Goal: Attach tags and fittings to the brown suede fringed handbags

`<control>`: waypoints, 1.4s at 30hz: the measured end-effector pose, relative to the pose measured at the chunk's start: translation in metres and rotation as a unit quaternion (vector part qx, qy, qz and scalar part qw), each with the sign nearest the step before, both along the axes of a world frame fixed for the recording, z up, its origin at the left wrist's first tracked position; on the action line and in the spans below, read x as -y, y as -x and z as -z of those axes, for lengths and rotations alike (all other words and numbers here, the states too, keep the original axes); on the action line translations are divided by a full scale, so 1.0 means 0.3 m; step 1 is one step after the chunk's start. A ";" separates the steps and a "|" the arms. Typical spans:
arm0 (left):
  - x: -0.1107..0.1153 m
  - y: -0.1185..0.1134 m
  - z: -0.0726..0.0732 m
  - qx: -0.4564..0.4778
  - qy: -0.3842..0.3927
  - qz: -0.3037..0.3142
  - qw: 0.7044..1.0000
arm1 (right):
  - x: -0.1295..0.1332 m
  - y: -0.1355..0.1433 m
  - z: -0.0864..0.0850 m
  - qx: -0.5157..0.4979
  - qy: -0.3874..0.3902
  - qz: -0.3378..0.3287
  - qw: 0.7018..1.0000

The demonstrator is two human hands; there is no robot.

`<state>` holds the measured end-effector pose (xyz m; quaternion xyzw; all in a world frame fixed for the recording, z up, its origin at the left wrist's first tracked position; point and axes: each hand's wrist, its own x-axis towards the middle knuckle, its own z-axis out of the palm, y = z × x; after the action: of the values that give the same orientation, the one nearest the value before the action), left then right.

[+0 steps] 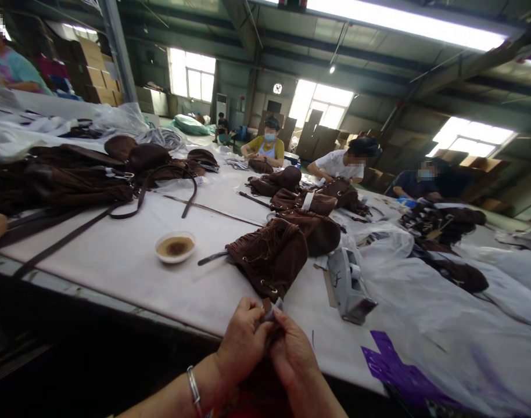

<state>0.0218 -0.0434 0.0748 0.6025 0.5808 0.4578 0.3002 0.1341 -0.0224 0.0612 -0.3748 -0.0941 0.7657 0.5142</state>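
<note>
My left hand [243, 334] and my right hand [291, 346] meet at the table's near edge. Between their pinched fingers is a small piece of greyish wrapping [276, 309] with a brown bit [266, 304] sticking up; its exact nature is unclear. A bracelet circles my left wrist. Just beyond the hands lies a dark brown fringed bag [272, 255] with metal eyelets, its strap end pointing left. Left of that bag sits a shallow white dish [175, 248] with brown contents. On the right stands a grey tape dispenser [350, 284].
More brown bags [309, 203] run up the white table [130, 261], with a large pile [74, 174] and straps at left. Plastic sheeting [405, 325] and a purple piece [394, 366] lie at right. Several people sit around the far side.
</note>
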 end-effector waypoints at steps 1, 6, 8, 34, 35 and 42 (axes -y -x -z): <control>-0.001 0.001 0.000 0.005 0.000 0.006 1.000 | 0.000 -0.003 -0.004 0.006 0.000 -0.006 1.000; 0.000 0.005 0.002 0.034 -0.013 0.038 0.999 | -0.004 -0.014 -0.027 0.030 0.001 -0.037 0.999; 0.002 0.007 0.001 0.040 -0.026 0.049 0.998 | -0.007 -0.016 -0.037 0.034 0.005 -0.041 0.999; -0.068 0.090 -0.037 0.077 0.113 0.086 0.987 | 0.078 -0.148 -0.022 0.428 -0.256 -0.122 0.858; -0.070 0.093 -0.030 0.078 0.116 0.086 0.986 | 0.076 -0.154 -0.024 0.451 -0.307 -0.120 0.830; -0.081 0.103 -0.032 0.029 0.082 0.106 0.991 | 0.013 -0.167 -0.123 0.541 -0.573 -0.210 0.579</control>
<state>-0.0090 -0.0192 0.0843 0.6207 0.5404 0.3914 0.4118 0.1844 -0.0264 0.0982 -0.3168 -0.8501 0.2941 0.3008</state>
